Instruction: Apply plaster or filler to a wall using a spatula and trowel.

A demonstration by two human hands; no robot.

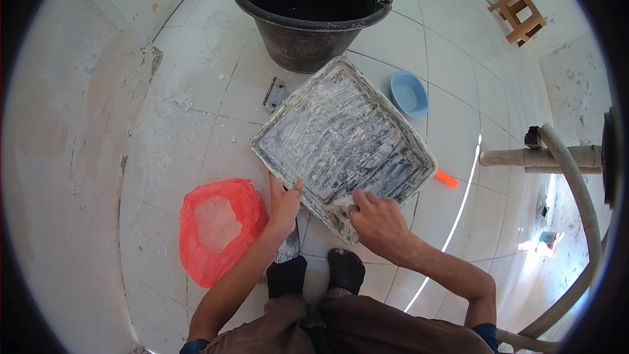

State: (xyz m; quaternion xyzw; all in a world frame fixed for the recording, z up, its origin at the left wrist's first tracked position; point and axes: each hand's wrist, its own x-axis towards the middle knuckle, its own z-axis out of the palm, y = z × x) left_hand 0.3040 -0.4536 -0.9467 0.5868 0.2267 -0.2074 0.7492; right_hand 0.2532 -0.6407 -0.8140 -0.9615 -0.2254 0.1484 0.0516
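A shallow, ribbed tray, dark and smeared with whitish residue, is tilted cornerwise before me. My left hand grips its near-left rim, thumb on top and the fingers mostly hidden under the edge. Over the tray's near corner, my right hand has its fingers curled in against the pale residue. Whatever it pinches is too small or too covered to make out. Below the tray, a flat metal blade lies by my left foot. An orange handle sticks out from behind the tray's right corner.
An open red plastic bag of pale powder stands at left. A large black bucket is beyond the tray, with a light-blue basin to its right. A small grey metal piece, a brown stool and pipes are around.
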